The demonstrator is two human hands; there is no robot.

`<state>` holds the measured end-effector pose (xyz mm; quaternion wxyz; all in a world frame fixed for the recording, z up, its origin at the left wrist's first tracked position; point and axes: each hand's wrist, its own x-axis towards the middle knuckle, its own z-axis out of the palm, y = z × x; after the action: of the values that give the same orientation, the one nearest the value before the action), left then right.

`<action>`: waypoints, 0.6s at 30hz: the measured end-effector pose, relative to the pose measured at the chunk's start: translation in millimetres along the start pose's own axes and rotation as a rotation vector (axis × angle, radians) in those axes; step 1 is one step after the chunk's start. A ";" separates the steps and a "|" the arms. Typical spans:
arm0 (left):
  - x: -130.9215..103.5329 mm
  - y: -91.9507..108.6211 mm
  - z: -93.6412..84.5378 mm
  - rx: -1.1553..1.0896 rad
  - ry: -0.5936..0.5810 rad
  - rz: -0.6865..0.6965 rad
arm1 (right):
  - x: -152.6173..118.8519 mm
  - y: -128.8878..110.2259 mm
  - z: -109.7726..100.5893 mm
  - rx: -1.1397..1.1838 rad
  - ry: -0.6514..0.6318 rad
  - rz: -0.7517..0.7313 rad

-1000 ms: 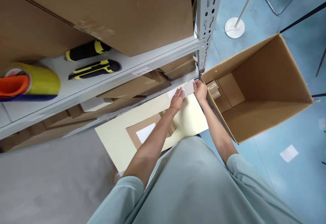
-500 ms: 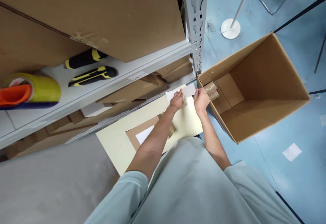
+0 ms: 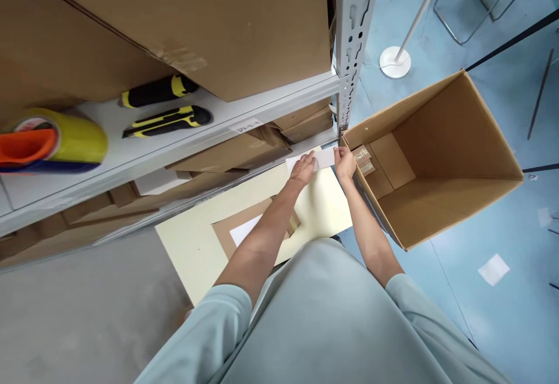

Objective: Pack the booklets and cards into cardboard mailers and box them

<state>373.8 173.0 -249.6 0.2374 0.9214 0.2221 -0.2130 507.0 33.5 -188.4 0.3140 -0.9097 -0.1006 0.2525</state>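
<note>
A white paper strip (image 3: 324, 157) lies along the far edge of a pale yellow board (image 3: 183, 233). My left hand (image 3: 303, 167) rests on the strip's left part with its fingers stretched out flat. At the right end of the strip, my right hand (image 3: 345, 164) is closed in a pinch on the paper. Under my left forearm, a flat brown cardboard piece (image 3: 225, 238) lies on the board with a white sheet (image 3: 243, 230) on top. My forearm partly hides both.
An open, tall cardboard box (image 3: 458, 203) stands right of my right hand. Along the left runs a metal shelf (image 3: 227, 119) holding large cartons (image 3: 244, 29), two utility knives (image 3: 168, 121) and a tape roll (image 3: 82, 142). A white stand base (image 3: 395, 62) is on the blue floor.
My view has shifted slightly. My left hand lies flatter on the paper strip, and my right hand still pinches its end.
</note>
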 end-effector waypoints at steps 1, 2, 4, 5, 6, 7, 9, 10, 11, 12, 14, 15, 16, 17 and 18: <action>2.3 -0.7 0.9 -0.006 0.013 0.006 | 1.4 0.5 -1.8 -0.006 0.001 -0.023; 4.1 -1.2 2.0 -0.016 0.026 0.008 | 3.0 0.9 -3.3 -0.020 0.002 -0.039; 6.1 -1.4 5.1 -0.036 0.043 0.000 | 5.9 1.3 -5.0 -0.061 -0.005 -0.055; 6.2 -1.2 6.8 -0.045 0.046 -0.005 | 7.1 1.1 -5.1 -0.079 -0.013 -0.060; 5.7 -1.0 8.6 -0.051 0.049 -0.006 | 8.1 0.6 -4.8 -0.092 -0.022 -0.065; 4.7 -0.8 10.2 -0.054 0.053 -0.005 | 9.0 -0.1 -4.2 -0.100 -0.031 -0.070; 2.2 -0.9 12.7 -0.058 0.057 -0.002 | 9.6 -1.2 -2.8 -0.108 -0.047 -0.079; 0.9 -1.2 13.4 -0.057 0.054 -0.002 | 9.1 -1.1 -2.1 -0.112 -0.055 -0.081; -0.2 -1.6 13.7 -0.055 0.050 -0.005 | 7.7 -0.4 -1.5 -0.119 -0.057 -0.079; -1.2 -2.0 13.7 -0.051 0.042 -0.006 | 5.0 1.0 -0.9 -0.128 -0.050 -0.070; -2.4 -2.3 13.0 -0.047 0.021 0.007 | -5.0 5.8 1.0 -0.140 0.001 -0.027; -2.6 -2.0 12.6 -0.046 0.011 0.017 | -12.2 8.7 2.7 -0.140 0.038 0.003; -2.6 -1.2 12.3 -0.045 0.004 0.027 | -20.4 11.5 5.1 -0.134 0.071 0.034; -2.3 -0.2 12.1 -0.045 -0.001 0.035 | -28.8 14.1 8.0 -0.122 0.092 0.059; -1.9 1.1 12.1 -0.045 -0.003 0.038 | -36.8 16.1 11.2 -0.108 0.102 0.077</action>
<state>369.4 165.1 -258.0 0.2625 0.9195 0.2089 -0.2047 470.3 14.1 -191.3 0.2592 -0.9402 -0.0628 0.2121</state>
